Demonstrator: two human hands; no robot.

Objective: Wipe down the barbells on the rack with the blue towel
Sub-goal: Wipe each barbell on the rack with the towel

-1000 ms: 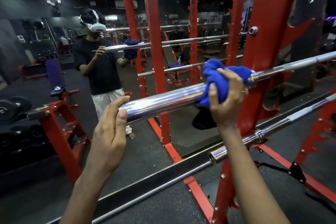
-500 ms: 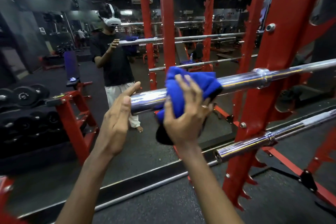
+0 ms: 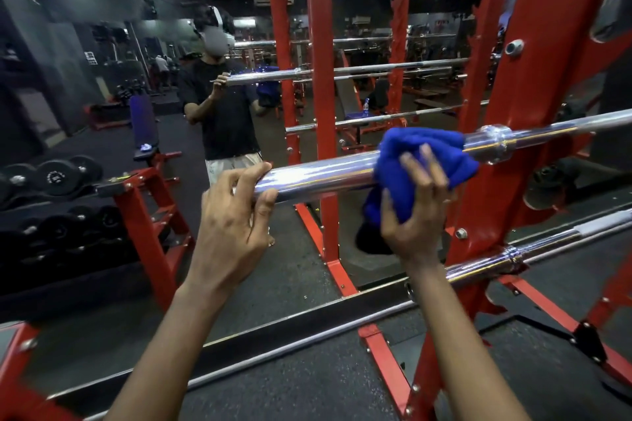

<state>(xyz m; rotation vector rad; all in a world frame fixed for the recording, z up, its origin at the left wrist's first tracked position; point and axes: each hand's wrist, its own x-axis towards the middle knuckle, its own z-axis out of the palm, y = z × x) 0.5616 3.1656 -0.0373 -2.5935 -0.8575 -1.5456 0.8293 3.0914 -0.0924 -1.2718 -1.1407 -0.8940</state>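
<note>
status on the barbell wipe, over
Left hand grips end of upper barbell. Right hand holds blue towel wrapped on the sleeve, short of the collar. Red rack upright at the collar.

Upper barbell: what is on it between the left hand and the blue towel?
Head view: only bare chrome of the barbell between left hand and blue towel.

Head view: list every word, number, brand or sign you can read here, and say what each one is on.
No text is legible.
Dumbbell end face: pale markings, too blurred to read.
White wall sign: too small to read.
Barbell and blue towel: no lettering shows.
</note>
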